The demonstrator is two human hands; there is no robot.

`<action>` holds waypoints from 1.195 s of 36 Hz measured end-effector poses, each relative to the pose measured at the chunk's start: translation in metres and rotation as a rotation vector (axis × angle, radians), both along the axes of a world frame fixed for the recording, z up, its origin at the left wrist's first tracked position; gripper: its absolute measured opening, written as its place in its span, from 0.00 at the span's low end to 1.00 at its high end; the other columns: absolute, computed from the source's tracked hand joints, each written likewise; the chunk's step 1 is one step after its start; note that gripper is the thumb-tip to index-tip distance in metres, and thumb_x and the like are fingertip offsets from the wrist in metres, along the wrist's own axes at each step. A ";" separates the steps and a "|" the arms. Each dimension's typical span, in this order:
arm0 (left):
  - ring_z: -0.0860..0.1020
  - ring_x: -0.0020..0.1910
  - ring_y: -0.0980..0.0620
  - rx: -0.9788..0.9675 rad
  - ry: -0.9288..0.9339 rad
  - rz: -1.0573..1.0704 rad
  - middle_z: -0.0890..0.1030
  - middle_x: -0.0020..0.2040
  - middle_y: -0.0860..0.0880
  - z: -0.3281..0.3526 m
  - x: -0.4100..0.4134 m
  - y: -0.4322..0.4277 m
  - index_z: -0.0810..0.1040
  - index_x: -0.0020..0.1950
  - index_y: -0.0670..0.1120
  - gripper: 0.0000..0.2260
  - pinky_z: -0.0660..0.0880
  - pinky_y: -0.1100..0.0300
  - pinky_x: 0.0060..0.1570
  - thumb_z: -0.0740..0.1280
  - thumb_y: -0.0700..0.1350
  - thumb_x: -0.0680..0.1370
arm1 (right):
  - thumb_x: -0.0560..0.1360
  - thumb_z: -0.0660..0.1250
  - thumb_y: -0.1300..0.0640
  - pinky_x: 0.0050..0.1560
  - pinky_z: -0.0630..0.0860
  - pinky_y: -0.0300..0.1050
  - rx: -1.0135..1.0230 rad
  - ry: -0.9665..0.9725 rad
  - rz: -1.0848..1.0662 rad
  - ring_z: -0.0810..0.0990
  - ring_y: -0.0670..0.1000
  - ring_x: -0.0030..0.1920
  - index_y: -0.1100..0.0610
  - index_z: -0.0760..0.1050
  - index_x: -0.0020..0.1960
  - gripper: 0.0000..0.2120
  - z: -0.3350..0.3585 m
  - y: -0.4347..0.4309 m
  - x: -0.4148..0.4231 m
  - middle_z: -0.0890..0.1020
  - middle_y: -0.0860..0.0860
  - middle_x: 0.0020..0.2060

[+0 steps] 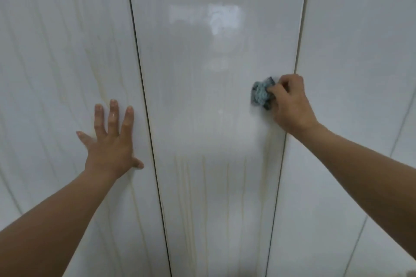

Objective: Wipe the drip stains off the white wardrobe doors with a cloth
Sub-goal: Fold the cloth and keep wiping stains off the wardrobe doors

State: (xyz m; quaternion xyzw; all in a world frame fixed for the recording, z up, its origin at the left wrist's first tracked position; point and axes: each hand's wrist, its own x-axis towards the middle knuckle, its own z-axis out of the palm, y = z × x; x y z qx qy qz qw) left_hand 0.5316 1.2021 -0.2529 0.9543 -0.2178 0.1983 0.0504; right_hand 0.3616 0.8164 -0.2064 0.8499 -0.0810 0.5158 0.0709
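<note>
**Head view (single camera).** A wide-angle camera worn on the person's head faces forward and slightly down, almost square onto the white wardrobe doors (213, 130). It is close enough that the panels fill the frame from edge to edge. The middle door is centred, and its two seams converge toward the bottom edge. Both forearms enter from the lower corners and stretch away from the lens to the doors. The left hand (110, 141) lies left of centre, and the right hand (290, 103), gripping the cloth (261, 94), lies right of centre.
</note>
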 end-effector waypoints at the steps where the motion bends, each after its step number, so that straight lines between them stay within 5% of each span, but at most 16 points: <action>1: 0.19 0.74 0.42 0.000 -0.002 0.000 0.20 0.76 0.49 0.000 0.000 0.000 0.26 0.78 0.54 0.75 0.49 0.17 0.66 0.83 0.67 0.56 | 0.80 0.59 0.60 0.53 0.68 0.43 0.037 -0.084 0.026 0.69 0.54 0.56 0.61 0.76 0.62 0.13 0.015 -0.002 0.000 0.70 0.57 0.60; 8: 0.20 0.75 0.42 0.002 0.004 -0.001 0.20 0.77 0.49 0.001 -0.001 0.001 0.27 0.79 0.53 0.75 0.49 0.17 0.66 0.83 0.67 0.56 | 0.79 0.58 0.68 0.43 0.73 0.55 0.076 -0.305 0.034 0.70 0.62 0.53 0.66 0.74 0.54 0.07 0.004 -0.009 0.015 0.73 0.62 0.52; 16: 0.20 0.74 0.42 0.003 0.004 -0.005 0.19 0.76 0.49 0.001 -0.002 0.001 0.23 0.77 0.56 0.75 0.49 0.17 0.66 0.83 0.66 0.56 | 0.73 0.68 0.76 0.46 0.78 0.59 0.139 -0.090 0.056 0.70 0.62 0.53 0.67 0.76 0.54 0.11 -0.124 -0.011 0.007 0.76 0.63 0.52; 23: 0.20 0.75 0.42 -0.006 -0.008 -0.015 0.20 0.76 0.49 0.002 -0.003 0.002 0.23 0.77 0.56 0.76 0.48 0.16 0.66 0.83 0.66 0.56 | 0.78 0.62 0.70 0.53 0.65 0.40 0.280 -0.249 0.083 0.70 0.60 0.54 0.67 0.75 0.55 0.08 -0.048 -0.002 0.010 0.73 0.62 0.53; 27: 0.20 0.74 0.42 -0.008 -0.004 -0.025 0.20 0.77 0.50 0.001 -0.003 0.002 0.23 0.77 0.56 0.76 0.48 0.16 0.65 0.84 0.65 0.55 | 0.78 0.61 0.69 0.52 0.64 0.39 0.335 -0.338 0.051 0.71 0.61 0.53 0.66 0.74 0.54 0.07 -0.050 0.002 0.016 0.73 0.63 0.53; 36: 0.18 0.73 0.43 0.004 0.005 -0.016 0.18 0.75 0.50 0.002 -0.004 0.002 0.20 0.75 0.57 0.75 0.48 0.16 0.66 0.83 0.65 0.58 | 0.75 0.58 0.67 0.44 0.74 0.59 0.347 -0.146 -0.004 0.71 0.62 0.46 0.67 0.75 0.49 0.08 -0.201 0.010 0.007 0.75 0.61 0.47; 43: 0.18 0.73 0.42 0.001 0.022 -0.014 0.17 0.75 0.50 0.003 -0.005 0.001 0.20 0.75 0.56 0.74 0.46 0.17 0.67 0.83 0.65 0.58 | 0.74 0.63 0.73 0.49 0.63 0.41 0.381 -0.222 0.038 0.71 0.61 0.52 0.65 0.77 0.55 0.12 -0.120 0.010 -0.001 0.74 0.61 0.50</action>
